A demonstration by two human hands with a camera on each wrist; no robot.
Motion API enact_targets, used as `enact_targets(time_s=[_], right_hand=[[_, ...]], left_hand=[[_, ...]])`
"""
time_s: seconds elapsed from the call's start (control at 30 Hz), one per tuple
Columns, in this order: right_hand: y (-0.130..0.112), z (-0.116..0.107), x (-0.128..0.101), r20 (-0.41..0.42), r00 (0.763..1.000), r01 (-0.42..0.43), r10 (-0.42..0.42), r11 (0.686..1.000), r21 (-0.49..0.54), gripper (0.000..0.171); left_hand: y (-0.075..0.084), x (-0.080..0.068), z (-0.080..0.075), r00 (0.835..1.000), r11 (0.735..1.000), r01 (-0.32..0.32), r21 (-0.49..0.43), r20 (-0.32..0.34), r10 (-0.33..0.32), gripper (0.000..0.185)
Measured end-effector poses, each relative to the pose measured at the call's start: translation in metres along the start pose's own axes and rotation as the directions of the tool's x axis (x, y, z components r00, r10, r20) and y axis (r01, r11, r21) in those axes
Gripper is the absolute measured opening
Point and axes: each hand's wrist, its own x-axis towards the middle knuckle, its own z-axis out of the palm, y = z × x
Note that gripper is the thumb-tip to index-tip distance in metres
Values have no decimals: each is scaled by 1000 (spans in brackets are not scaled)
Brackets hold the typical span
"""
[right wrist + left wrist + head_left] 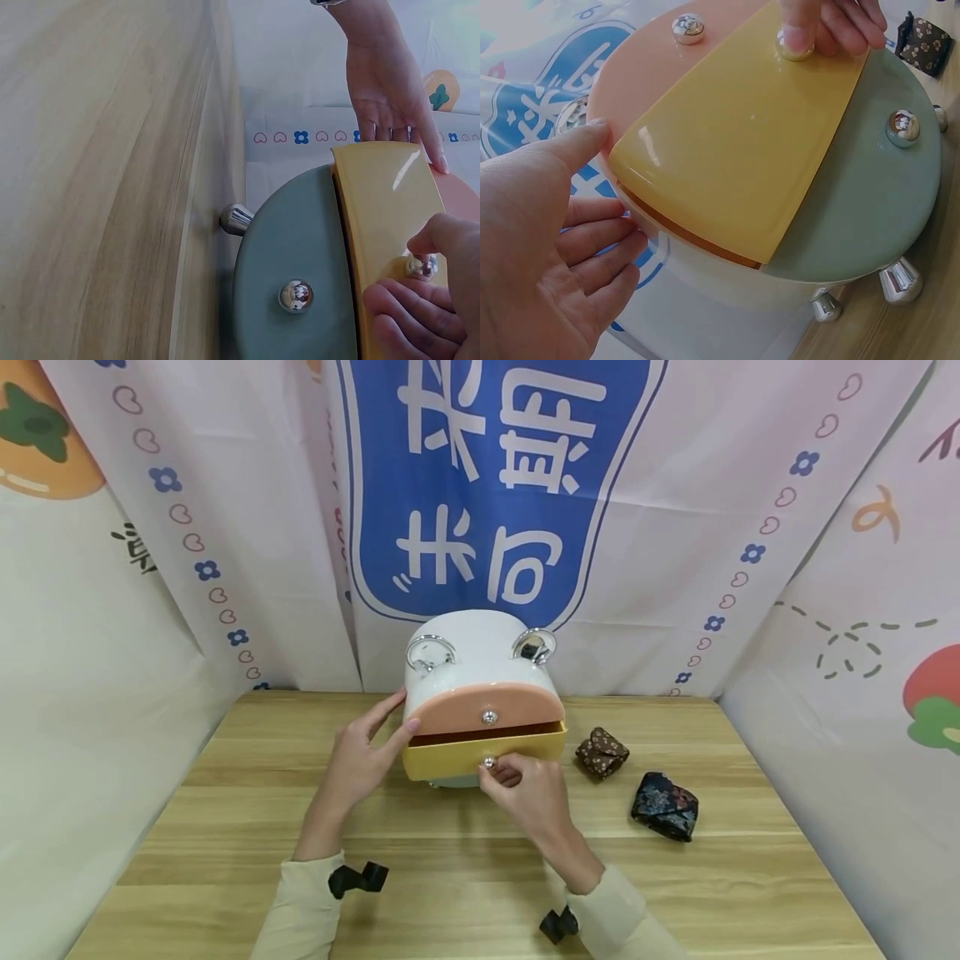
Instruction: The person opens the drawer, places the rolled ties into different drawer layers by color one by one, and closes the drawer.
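A round white drawer box (480, 647) stands at the back middle of the wooden table (225, 860). It has a pink top drawer (457, 710), a yellow middle drawer (450, 758) and a green bottom drawer (870, 202). The yellow drawer (742, 150) sticks out a little past the others. My right hand (498, 770) pinches that drawer's silver knob (420, 266) between thumb and fingers. My left hand (397, 714) rests with straight fingers against the box's left side, its thumb at the yellow drawer's corner. The pink and green drawers stay closed.
Two folded patterned cloth bundles lie right of the box, a brown one (602, 752) and a dark blue one (664, 806). Printed cloth backdrops close in the table at the back and both sides. The box stands on small silver feet (900, 279).
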Motion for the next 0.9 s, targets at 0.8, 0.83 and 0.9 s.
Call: enact_targets(time_s=[0.8,0.83,0.9], right_hand=[[-5,-8,-17,-35,995,88,-89,996,-10,11],[-5,-8,-17,-34,995,89,-89,996,-13,11],[-5,-9,-18,-31,996,88,-88,996,-9,11]], left_hand=[[0,0,0,1000,1000,11,-14,4,-11,60],[0,0,0,1000,1000,12,-14,4,-12,60],[0,0,0,1000,1000,13,-17,4,-13,60]])
